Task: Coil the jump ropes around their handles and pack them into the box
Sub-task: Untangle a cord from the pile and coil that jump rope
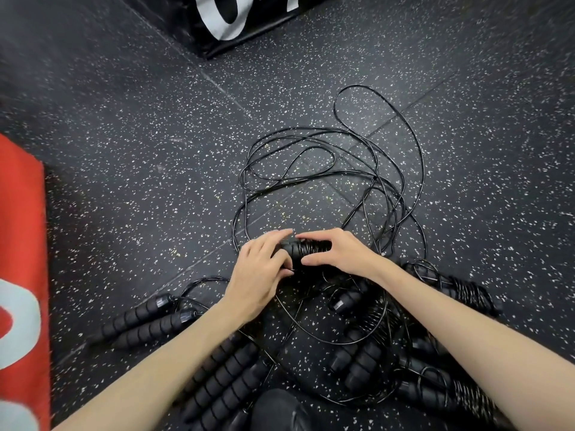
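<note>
- The left hand [259, 272] grips the left end of a black foam handle bundle [306, 248], its fingers curled over the top and its thumb tucked below, where a thin strand of cord passes.
- The right hand [337, 251] holds the right end of the same bundle, fingers arched over it and thumb underneath, narrowly closed around it.
- The bundle lies level between the two hands, with black cord already wound in tight turns around its right half.
- Beyond the bundle, a loose tangle of jump rope cord [329, 169] spreads in wide loops over the speckled rubber floor [140, 169].
- Left of the bundle and nearer the person, two bare ridged handles [140, 321] lie side by side; more bare handles [224, 381] lie under the left forearm.
- Right of the bundle, a wound rope [469, 290] rests beside the right forearm, and another wound rope [466, 396] lies nearer the person.
- Far left of the bundle stands a red padded block [21, 244]; far beyond it sits a black padded block [249, 20] with white lettering.
</note>
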